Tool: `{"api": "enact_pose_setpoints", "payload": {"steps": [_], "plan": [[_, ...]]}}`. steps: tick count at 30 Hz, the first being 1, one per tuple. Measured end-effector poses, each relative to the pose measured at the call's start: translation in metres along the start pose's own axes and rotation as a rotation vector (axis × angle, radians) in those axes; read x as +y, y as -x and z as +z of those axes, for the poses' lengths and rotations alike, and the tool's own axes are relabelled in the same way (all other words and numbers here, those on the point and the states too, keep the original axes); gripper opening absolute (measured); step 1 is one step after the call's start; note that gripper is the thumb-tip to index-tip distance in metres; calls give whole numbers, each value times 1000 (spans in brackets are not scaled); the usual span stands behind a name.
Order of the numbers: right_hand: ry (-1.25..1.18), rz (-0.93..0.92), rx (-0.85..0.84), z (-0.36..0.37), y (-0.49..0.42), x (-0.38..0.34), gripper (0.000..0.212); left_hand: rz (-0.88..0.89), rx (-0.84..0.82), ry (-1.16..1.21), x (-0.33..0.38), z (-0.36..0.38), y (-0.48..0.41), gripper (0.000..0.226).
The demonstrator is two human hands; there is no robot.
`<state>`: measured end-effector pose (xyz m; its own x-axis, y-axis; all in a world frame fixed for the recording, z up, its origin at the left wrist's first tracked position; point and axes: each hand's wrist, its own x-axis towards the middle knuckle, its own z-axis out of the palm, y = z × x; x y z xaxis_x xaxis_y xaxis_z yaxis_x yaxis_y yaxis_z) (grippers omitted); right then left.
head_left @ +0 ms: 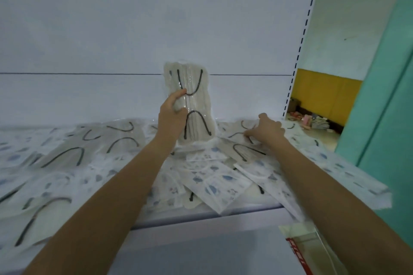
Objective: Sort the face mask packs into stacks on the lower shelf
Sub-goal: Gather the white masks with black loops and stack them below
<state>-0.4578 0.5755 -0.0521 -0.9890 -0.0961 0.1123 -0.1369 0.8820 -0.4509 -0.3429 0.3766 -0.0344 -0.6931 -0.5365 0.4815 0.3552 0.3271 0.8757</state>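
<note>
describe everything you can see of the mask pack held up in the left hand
The mask pack is a clear, crinkly plastic sleeve of cream masks with dark ear loops: one pair curving near the top, another arching lower down. It stands upright, long side vertical, before the white back panel, its lower end down at the pile of packs on the shelf. The left hand grips its left edge, fingers curled round it.

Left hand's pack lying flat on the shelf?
No, the left hand holds the beige pack upright, standing on end.
</note>
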Motion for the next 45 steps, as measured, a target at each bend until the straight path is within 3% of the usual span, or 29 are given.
{"api": "enact_pose_setpoints", "payload": {"steps": [3,6,10,18,20,23,27,31,34,36,39,45], "plan": [[-321,-102,42,4,-4,3,61,22,23,-10,-13,1,0,49],[-722,-224,119,0,-2,-1,45,-25,99,26,-18,-3,-5,49],[-1138,-335,43,-9,5,-9,36,-31,164,46,-20,-9,-7,49],[-1551,-327,-148,-27,21,-16,35,16,60,38,-10,-6,-1,44],[-1512,-408,-116,-30,27,-24,36,32,10,46,-2,-2,3,34],[-1174,-521,48,-31,34,-42,37,74,-82,35,15,4,6,30],[-1019,-508,214,-26,34,-66,38,179,-102,-140,33,6,-4,33],[-1006,-443,120,-27,30,-79,53,316,-64,-249,50,-2,-13,41],[-1038,-384,-166,-35,28,-89,68,449,-80,-223,65,-9,-10,58],[-1148,-384,-307,-43,31,-95,58,434,-79,-156,73,-10,-5,72],[-1298,-510,-262,-45,46,-101,23,306,-21,-80,67,-10,6,74],[-1199,-591,-169,13,74,-86,44,206,-87,-158,20,-19,46,65]]}}
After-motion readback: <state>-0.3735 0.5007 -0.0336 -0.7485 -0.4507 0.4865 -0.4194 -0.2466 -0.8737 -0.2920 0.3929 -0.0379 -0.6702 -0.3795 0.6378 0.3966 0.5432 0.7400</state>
